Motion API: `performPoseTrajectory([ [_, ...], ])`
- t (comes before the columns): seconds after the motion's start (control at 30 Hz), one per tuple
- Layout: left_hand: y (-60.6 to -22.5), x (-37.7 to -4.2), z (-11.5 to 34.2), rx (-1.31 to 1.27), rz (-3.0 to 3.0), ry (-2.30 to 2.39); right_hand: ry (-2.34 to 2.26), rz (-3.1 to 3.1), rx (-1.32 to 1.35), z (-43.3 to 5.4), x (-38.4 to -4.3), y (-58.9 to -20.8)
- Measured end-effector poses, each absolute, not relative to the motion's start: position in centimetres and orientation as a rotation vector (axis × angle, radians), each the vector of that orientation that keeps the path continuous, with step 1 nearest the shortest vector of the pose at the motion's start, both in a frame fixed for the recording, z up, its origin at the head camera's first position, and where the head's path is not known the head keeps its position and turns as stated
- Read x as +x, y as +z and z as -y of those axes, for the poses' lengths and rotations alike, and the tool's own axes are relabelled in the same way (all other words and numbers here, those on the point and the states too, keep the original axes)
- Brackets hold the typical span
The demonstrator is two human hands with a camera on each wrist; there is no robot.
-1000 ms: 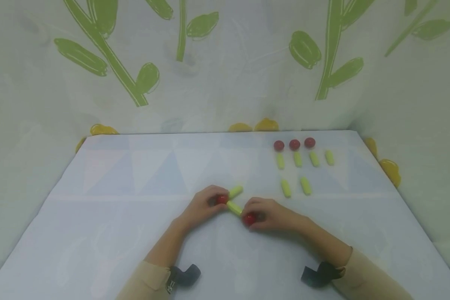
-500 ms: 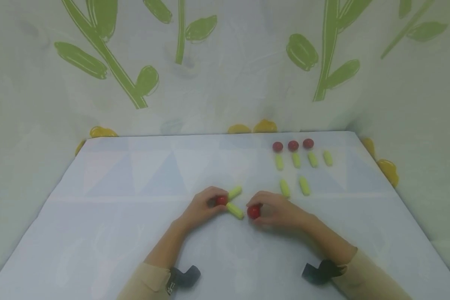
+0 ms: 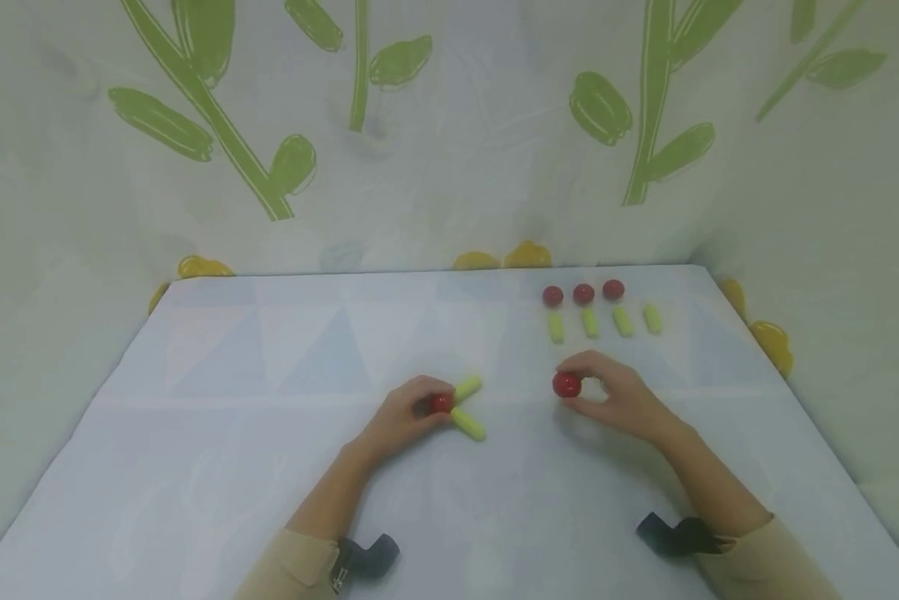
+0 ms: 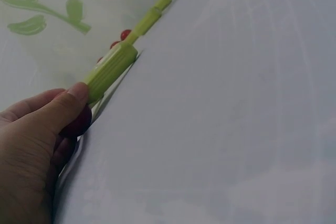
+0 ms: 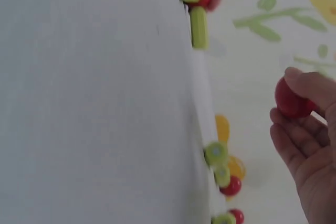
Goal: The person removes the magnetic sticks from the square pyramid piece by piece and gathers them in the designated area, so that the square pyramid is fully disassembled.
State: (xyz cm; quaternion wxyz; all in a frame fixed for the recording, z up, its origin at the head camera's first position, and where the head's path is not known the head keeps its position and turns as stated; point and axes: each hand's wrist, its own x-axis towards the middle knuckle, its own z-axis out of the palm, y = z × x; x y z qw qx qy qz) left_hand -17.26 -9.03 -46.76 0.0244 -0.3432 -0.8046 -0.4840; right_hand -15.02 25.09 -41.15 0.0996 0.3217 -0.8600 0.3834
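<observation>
In the head view my left hand grips a red ball low over the table. Two light-green ribbed rods, an upper rod and a lower rod, meet the ball and spread rightward in a V. The left wrist view shows the thumb right at the end of the near rod. To the right, my right hand pinches another red ball between thumb and fingers, and in the right wrist view this ball is raised off the table.
Near the table's back right edge lie three red balls in a row. Several green rods line up in front of them. A leaf-patterned backdrop rises behind the white table.
My right hand has drawn its red ball away from the lower rod's end and carried it right and back, over where two loose rods lay. The left hand stays put, holding its ball.
</observation>
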Motion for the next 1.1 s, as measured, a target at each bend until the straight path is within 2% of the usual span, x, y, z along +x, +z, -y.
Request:
performPoseTrajectory([
  [0.47, -47.1, -17.4, 9.1, -1.067, 2.487, -1.488, 1.345, 2.556, 0.385, -31.1, -17.3, -40.1],
  [0.8, -46.7, -17.5, 9.2, -1.068, 2.497, -1.491, 1.355, 2.491, -0.123, -33.8, -21.1, -40.4],
  [1.1, -46.5, -17.2, 9.3, -1.054, 2.507, -1.495, 1.387, 2.554, -0.393, -35.3, -24.5, -40.3],
])
